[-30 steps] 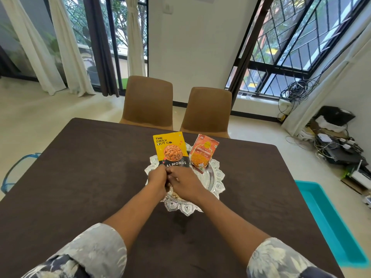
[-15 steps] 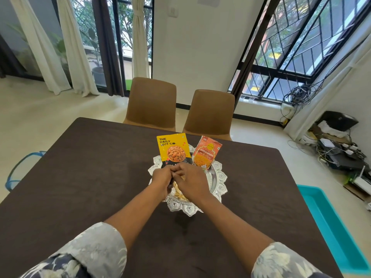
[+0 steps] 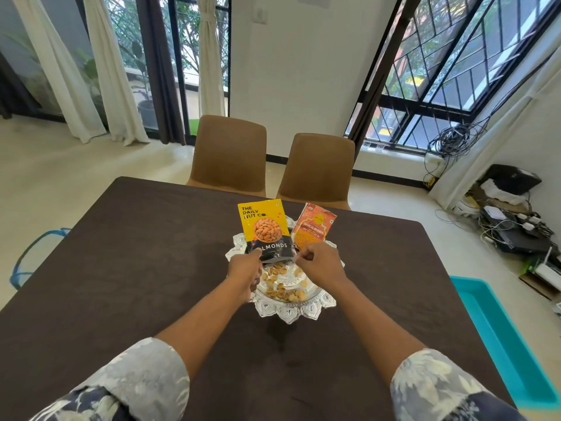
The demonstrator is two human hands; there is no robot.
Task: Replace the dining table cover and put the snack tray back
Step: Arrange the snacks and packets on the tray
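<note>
**Tray is back on the cover — packets being set in place**

We see the dark brown cover [image 3: 136, 253] spread flat over the worktop, which it hides completely, so we judge the cover step to be done. The snack tray [image 3: 291, 311] sits on it near the middle, towards the far edge where two chairs [image 3: 230, 153] stand. Loose nuts [image 3: 282, 287] lie in the tray's bowl.

The step in hand looks like arranging the snacks. The almond packet [image 3: 265, 229] stands upright at the far side of the tray, with an orange packet [image 3: 315, 226] leaning just to its right. The left hand [image 3: 246, 268] pinches the almond packet's near left corner. The right hand [image 3: 321, 264] is at the near right corner with its fingers curled — we cannot tell whether they grip the packet or only sit beside it.

Next, we think, the packet needs to be seated so it stands on its own, then let go gently. It is light and top-heavy, so a quick release could tip it onto the nuts or against the orange packet.
</note>
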